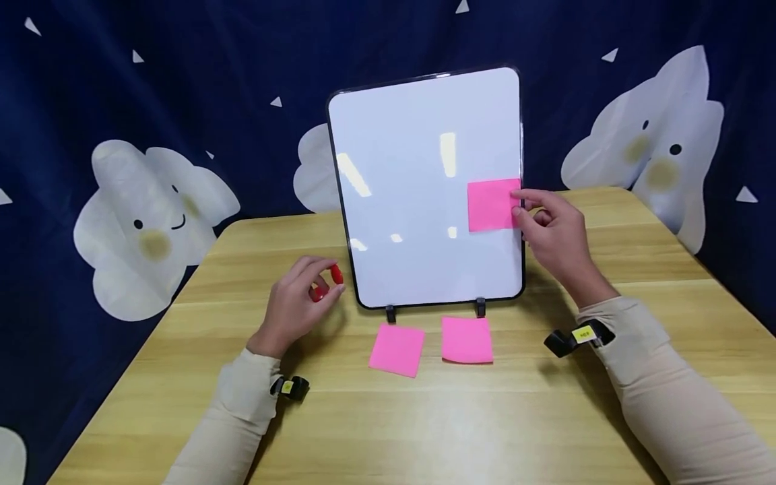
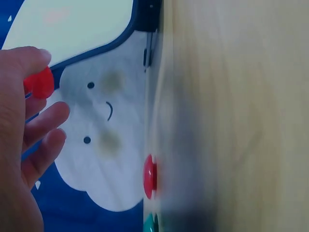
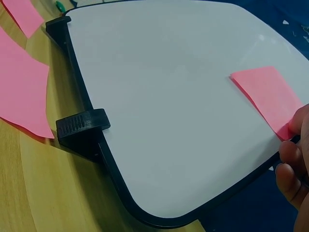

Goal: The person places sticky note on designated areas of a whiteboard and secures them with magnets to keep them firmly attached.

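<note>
A small whiteboard [image 1: 418, 148] with a black rim stands tilted back on the table. My right hand [image 1: 554, 232] pinches the right edge of a pink sticky note [image 1: 492, 205], which lies over the board's right side. In the right wrist view, fingertips hold the note's corner by the black rim. Left of the board, my left hand [image 1: 297, 300] pinches a round red magnet [image 1: 336, 273] between thumb and forefinger, its other fingers loosely bent. Through the gap in that hand shows more red, near the tabletop.
Two more pink sticky notes, a left one [image 1: 397, 350] and a right one [image 1: 467, 340], lie before the board's black feet [image 1: 481, 307]. A red magnet [image 2: 150, 176] and a green one [image 2: 151, 223] sit on the table by my left hand. Behind hangs a dark blue cloud-patterned curtain [image 1: 242, 60].
</note>
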Demonstrator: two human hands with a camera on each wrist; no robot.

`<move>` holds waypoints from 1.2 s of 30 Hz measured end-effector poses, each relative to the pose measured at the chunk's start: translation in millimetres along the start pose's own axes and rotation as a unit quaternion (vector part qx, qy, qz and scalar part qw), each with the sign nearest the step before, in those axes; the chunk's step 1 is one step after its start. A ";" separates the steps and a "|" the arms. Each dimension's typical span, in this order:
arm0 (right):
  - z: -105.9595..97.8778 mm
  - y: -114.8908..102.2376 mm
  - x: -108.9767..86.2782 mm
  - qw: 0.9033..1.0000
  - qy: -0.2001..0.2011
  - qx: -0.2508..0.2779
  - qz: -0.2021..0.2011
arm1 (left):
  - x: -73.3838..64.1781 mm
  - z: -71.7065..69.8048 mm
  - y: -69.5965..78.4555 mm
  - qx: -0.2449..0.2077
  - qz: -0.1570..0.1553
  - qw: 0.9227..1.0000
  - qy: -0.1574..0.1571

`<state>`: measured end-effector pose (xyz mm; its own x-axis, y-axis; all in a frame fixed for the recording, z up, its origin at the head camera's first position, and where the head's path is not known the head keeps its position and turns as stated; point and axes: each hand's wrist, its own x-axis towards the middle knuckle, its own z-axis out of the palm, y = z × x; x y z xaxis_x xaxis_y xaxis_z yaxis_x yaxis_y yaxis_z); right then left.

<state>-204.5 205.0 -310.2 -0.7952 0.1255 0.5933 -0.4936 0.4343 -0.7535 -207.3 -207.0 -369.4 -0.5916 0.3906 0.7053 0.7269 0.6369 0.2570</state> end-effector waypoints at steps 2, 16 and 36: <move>0.9 -2.8 -1.1 1.000 0.001 -0.007 -0.003 | 2.0 1.3 3.1 -0.003 0.008 1.000 0.003; 1.2 -5.6 -4.1 1.000 0.008 -0.016 -0.007 | 38.0 -0.9 27.9 0.011 0.041 0.998 -0.038; 1.2 -5.3 -3.1 1.000 0.007 -0.014 -0.014 | 94.8 17.3 64.1 0.029 0.131 0.990 -0.039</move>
<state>-199.8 201.2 -308.4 -0.7761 0.1264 0.6178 -0.5047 0.4629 -0.7287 -222.8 -117.7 -297.5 -0.4123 0.5968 0.6883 0.8391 0.5430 0.0318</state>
